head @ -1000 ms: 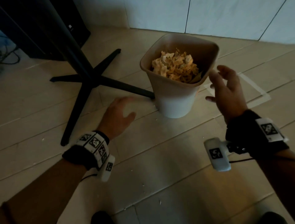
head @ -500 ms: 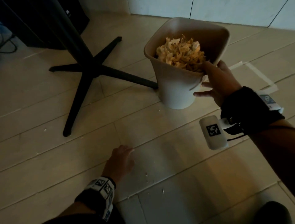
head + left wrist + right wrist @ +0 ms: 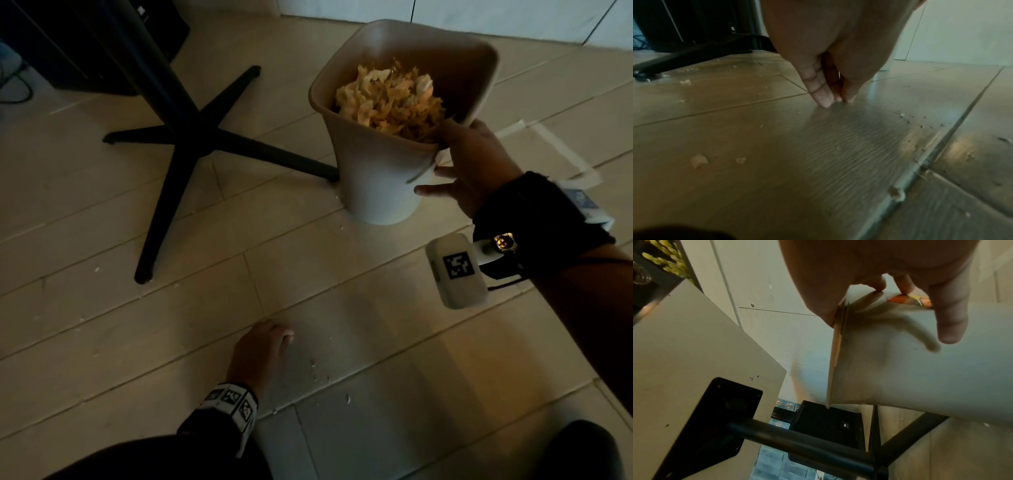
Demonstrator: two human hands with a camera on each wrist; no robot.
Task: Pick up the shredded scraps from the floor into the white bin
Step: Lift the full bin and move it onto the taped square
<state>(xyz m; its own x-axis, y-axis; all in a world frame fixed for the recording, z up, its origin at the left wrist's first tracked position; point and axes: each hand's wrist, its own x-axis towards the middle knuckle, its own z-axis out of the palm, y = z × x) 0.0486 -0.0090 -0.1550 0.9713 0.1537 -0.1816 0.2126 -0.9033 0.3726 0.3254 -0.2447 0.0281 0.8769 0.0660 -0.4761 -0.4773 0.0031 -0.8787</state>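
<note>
The white bin (image 3: 380,185) stands on the tiled floor, heaped with shredded scraps (image 3: 387,99). My right hand (image 3: 445,161) grips its near right rim, fingers inside and thumb (image 3: 428,189) on the outer wall. The right wrist view shows the same hold: thumb (image 3: 949,327) on the bin wall (image 3: 920,369), fingers (image 3: 879,283) hooked over the rim. My left hand (image 3: 284,337) is low on the floor nearer me, its fingertips (image 3: 824,100) bunched together and touching the tile. No scrap shows between them. Small scraps (image 3: 318,370) lie just right of it; more scraps (image 3: 698,160) show in the left wrist view.
A black table base (image 3: 191,137) with several legs spreads left of the bin, one leg ending right beside it. A dark speaker box (image 3: 102,44) sits at the back left, a white wall (image 3: 479,13) behind. Pale tape (image 3: 561,150) marks the floor at right.
My left hand dropped from beside the bin to the floor nearer me and now rests there. My right hand closed in on the bin and took hold of its rim.
</note>
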